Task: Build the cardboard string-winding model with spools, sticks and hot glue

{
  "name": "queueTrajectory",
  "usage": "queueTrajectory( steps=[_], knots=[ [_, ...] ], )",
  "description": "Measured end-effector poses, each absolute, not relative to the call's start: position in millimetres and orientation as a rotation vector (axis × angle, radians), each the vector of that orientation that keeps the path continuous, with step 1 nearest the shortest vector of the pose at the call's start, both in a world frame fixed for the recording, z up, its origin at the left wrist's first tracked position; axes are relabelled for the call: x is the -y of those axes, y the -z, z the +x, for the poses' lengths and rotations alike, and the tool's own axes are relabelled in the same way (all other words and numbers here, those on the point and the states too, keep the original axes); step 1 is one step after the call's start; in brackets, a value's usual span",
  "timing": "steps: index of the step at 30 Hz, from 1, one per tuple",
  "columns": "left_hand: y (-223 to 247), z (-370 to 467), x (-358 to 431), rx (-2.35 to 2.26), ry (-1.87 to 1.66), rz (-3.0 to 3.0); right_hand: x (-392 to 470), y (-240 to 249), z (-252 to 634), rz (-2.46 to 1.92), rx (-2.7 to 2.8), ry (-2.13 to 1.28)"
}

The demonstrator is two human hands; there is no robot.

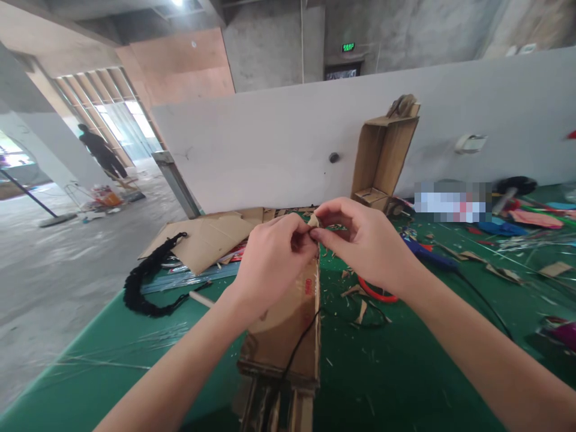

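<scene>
My left hand (pixel 274 258) and my right hand (pixel 369 243) meet above the far end of a long brown cardboard box (pixel 288 324). Both are closed, pinching a small torn piece of cardboard (pixel 314 222) between the fingertips. My fingers partly hide this piece. The long box lies lengthwise towards me and has red print near its right edge. Across its near part runs a thin black cord (pixel 300 341). Just right of the box, under my right forearm, shows a red-orange ring-shaped handle (pixel 377 294) among cardboard scraps.
An upright open cardboard box (pixel 389 156) stands by the white partition (pixel 270 144). Cardboard sheets (pixel 202 237) and a fluffy black strip (pixel 139 294) lie left on the green tabletop (pixel 369 384). A corded blue tool (pixel 429 255) lies right. A person (pixel 103 150) stands far left.
</scene>
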State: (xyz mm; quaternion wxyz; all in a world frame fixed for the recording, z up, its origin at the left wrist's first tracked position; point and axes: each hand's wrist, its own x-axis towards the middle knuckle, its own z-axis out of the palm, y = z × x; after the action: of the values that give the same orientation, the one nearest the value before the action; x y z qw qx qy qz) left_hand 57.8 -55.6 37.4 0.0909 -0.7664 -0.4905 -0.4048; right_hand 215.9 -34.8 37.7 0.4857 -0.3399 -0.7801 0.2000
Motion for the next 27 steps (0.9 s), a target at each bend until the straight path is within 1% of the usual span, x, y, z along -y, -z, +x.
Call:
queueTrajectory(
  steps=[4, 7, 11, 16, 21, 23, 24, 27],
  knots=[
    [-39.1, 58.6, 56.3, 1.405, 1.314, -2.213, 36.7, -41.7, 218.2, -0.762, 1.889, -0.528],
    [-43.9, 55.0, 56.0, 1.452, 1.387, -2.220, 38.8, -43.4, 218.4, -0.733, 1.886, -0.552],
    [-50.4, 50.3, 58.3, 1.486, 1.334, -2.354, 40.1, -42.2, 215.3, -0.759, 1.864, -0.559],
    [-53.0, 48.4, 59.1, 1.411, 1.298, -2.487, 40.0, -41.6, 213.6, -0.803, 1.833, -0.558],
    [-53.3, 46.2, 55.0, 1.424, 1.244, -2.561, 43.0, -45.7, 216.2, -0.835, 1.898, -0.516],
    [-52.4, 47.5, 55.0, 1.478, 1.344, -2.637, 43.1, -46.9, 217.9, -0.847, 1.934, -0.545],
    [-52.0, 48.2, 55.1, 1.511, 1.450, -2.691, 42.3, -47.1, 219.2, -0.848, 1.939, -0.588],
    [-52.0, 47.9, 53.0, 1.547, 1.979, -2.791, 36.5, -47.4, 225.8, -0.833, 1.853, -0.796]
  ],
)
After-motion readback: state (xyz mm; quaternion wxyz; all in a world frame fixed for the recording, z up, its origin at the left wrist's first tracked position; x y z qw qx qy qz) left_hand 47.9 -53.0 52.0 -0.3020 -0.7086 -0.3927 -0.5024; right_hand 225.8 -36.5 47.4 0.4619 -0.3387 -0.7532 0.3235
